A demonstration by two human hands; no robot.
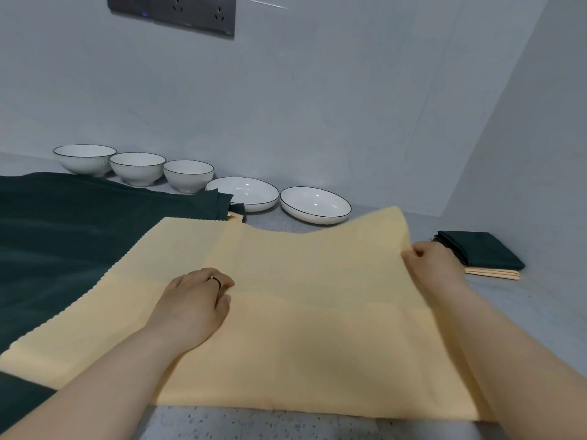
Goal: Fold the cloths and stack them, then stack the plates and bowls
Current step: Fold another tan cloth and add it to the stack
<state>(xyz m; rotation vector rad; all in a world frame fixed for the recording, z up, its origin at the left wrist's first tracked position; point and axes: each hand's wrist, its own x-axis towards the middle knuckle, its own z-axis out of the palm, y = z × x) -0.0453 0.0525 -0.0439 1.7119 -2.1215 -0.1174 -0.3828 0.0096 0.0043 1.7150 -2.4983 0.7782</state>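
At the near centre of the counter (286,423): a yellow cloth (301,328) lies spread out. Its left part overlaps a dark green cloth (63,236).
Left hand (190,303): palm down on the yellow cloth, fingers loosely bent, pressing rather than gripping. It seems to pin the fabric so that it cannot slide.
Right hand (428,265): fingers curled round the cloth's right edge, which rises off the counter, probably to start a fold toward the left.
Folded stack (482,252): at far right, a folded green cloth sits on a folded yellow one. It is well clear of the working space.
Bowls (137,168): three stand in a row along the far wall.
Plates (316,204): two lie side by side, right of the bowls. They are unstacked, likely waiting until the cloths are done.
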